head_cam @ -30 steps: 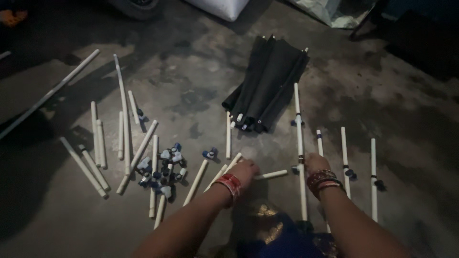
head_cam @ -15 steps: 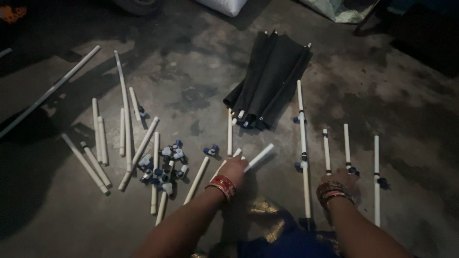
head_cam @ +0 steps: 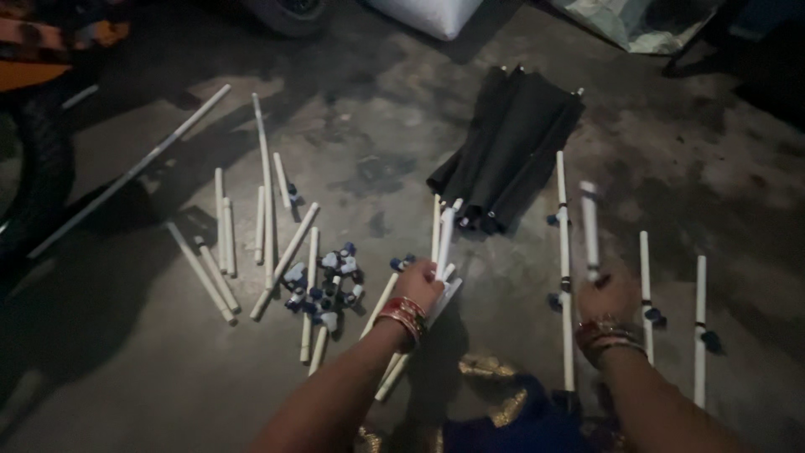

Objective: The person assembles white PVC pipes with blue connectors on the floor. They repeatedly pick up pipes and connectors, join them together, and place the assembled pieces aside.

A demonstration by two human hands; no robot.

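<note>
Left hand grips a short white pipe, tilted up off the floor. Right hand closes on another pipe. Several fitted pipes lie right; loose pipes and connectors wait left.

Your left hand has bare floor to its right, up to the long pipe. A connector pile crowds its left. Ahead, the black bundle blocks. Your right hand sits between pipes.
</note>
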